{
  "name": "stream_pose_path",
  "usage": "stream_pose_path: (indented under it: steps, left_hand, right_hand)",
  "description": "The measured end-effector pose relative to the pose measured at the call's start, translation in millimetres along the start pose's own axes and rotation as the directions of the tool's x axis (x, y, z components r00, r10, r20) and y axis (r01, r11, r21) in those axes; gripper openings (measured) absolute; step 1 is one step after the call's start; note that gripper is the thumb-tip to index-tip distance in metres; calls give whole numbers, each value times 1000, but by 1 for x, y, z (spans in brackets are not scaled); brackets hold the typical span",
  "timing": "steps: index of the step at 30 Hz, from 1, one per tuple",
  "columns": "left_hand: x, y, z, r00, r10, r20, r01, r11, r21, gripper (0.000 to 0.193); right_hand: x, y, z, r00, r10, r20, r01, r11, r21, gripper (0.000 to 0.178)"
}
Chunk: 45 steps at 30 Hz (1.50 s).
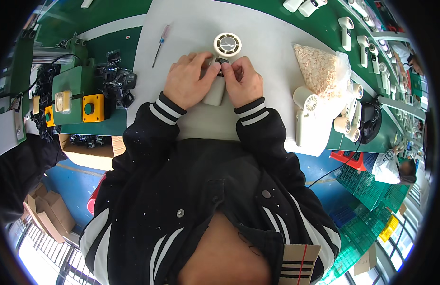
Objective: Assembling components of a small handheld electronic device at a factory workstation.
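A cream handheld fan (227, 44) lies on the grey-white work mat, its round head pointing away from me and its handle toward me. At its neck sits a small black part (222, 61), partly hidden by my fingers. My left hand (189, 81) is closed at the neck from the left, thumb against the black part. From the right, my right hand (243, 81) is closed there too, with thumb and forefinger pinching at the black part. The lower handle shows between my hands.
A slim screwdriver (161, 46) lies far left on the mat (272, 38). Rightward are a bag of small cream parts (322, 71) and more fans (305, 99). At left stand a green machine with yellow button boxes (93, 108) and black wrapped parts (118, 78).
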<state>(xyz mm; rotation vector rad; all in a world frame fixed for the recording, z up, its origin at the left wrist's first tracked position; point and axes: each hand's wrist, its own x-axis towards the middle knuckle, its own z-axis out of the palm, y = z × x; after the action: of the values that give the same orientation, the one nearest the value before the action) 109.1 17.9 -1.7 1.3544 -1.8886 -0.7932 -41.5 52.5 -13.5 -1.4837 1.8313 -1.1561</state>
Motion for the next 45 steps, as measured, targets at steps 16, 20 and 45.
stream_pose_path:
  steps: [16, 20, 45]
  left_hand:
    - [7, 15, 12, 966, 172, 195, -85, 918, -387, 40]
    - [7, 21, 9, 969, 190, 156, -109, 900, -423, 41]
    - [57, 70, 54, 962, 220, 161, -22, 650, -760, 23]
  right_hand:
    - [-8, 3, -13, 995, -102, -14, 99, 920, 378, 33]
    - [-4, -2, -15, 988, -148, -53, 155, 865, 477, 33]
    - [35, 20, -43, 974, -27, -224, 198, 585, 787, 34]
